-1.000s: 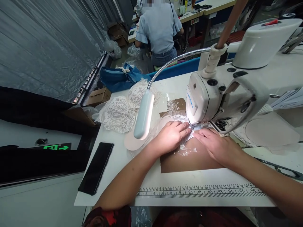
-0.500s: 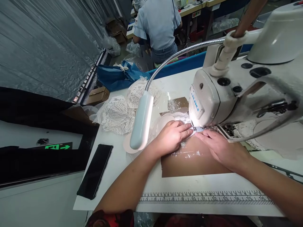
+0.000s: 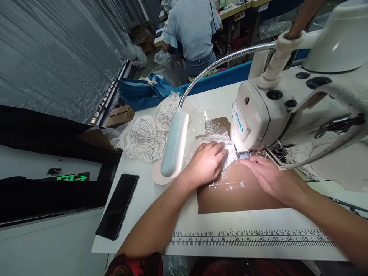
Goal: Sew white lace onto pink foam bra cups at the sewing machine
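Note:
A white sewing machine (image 3: 253, 115) stands at the right, its needle area lit. My left hand (image 3: 209, 161) lies on white lace fabric (image 3: 229, 153) just left of the presser foot, fingers bent and close together, pressing the cloth. My right hand (image 3: 268, 174) is at the right of the foot, thumb and fingers closed near the fabric's edge; what lies between them is too small to tell. Under both hands is a brown sheet (image 3: 230, 201) with clear tape on it.
A lamp (image 3: 174, 143) on a bendable metal neck hangs over lace cups (image 3: 143, 138). A black phone (image 3: 117, 207) lies at the left on the white table (image 3: 155, 195). A ruler strip (image 3: 253, 238) runs along the front edge. Beyond sits a person (image 3: 192, 30).
My left hand has drawn back slightly left from the presser foot, uncovering more lace. The right hand has shifted a little right. The whole view has moved slightly.

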A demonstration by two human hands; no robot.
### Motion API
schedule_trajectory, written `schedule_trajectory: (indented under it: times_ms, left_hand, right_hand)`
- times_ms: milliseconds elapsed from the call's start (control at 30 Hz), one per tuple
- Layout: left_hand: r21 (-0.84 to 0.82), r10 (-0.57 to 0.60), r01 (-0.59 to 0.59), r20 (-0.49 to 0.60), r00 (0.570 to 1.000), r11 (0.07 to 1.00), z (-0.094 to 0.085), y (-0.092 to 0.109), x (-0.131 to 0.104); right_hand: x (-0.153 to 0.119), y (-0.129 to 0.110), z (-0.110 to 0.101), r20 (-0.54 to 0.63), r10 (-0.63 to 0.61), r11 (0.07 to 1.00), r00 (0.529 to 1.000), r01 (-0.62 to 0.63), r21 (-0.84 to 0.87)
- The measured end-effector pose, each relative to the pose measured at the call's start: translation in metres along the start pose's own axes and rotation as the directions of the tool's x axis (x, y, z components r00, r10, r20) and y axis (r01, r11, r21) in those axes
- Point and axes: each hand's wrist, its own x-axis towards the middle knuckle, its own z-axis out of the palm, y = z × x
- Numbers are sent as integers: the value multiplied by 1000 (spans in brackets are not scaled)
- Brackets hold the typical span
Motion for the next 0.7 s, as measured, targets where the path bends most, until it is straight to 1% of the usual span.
schedule_trajectory:
  times_ms: [67, 100, 167, 233, 333, 433, 467, 533, 600, 700]
  left_hand:
    - [14, -72, 71, 62, 995, 997, -10, 8, -5]
    - [13, -89, 88, 97, 991, 996, -14, 12, -7]
    - [-3, -91, 92, 151, 984, 996, -19, 20, -10]
    - [-20, -81, 86, 171, 982, 996, -20, 26, -12]
    - [-39, -69, 75, 129, 989, 996, -13, 30, -11]
    - [-101, 5, 1, 51, 999, 995, -5, 30, -9]
    - [-124, 38, -34, 31, 999, 992, -2, 29, -8]
    - [-149, 91, -89, 7, 996, 985, 1, 28, -8]
    - [-136, 119, -117, 7, 993, 984, 4, 28, -8]
    - [-83, 145, -142, 27, 989, 986, 6, 27, -8]
  right_hand:
    - [-5, 1, 2, -56, 29, 999, 998, -30, -13]
    - [-6, 1, 2, -81, 36, 999, 996, -38, -17]
    - [-7, -1, 1, -95, 34, 999, 995, -36, -19]
    - [-6, -2, -2, -84, 30, 999, 996, -32, -18]
    - [-5, -4, -4, -85, 26, 999, 996, -29, -34]
    - [-7, -3, -3, -162, -3, 998, 987, -8, -67]
    - [-7, -2, -2, -169, -9, 998, 986, -2, -68]
    - [-9, -1, 0, -134, 1, 999, 991, -7, -44]
    - [-12, -1, 1, -55, 26, 1000, 998, -27, -15]
    - [-14, -2, 3, 21, 32, 998, 999, -31, -57]
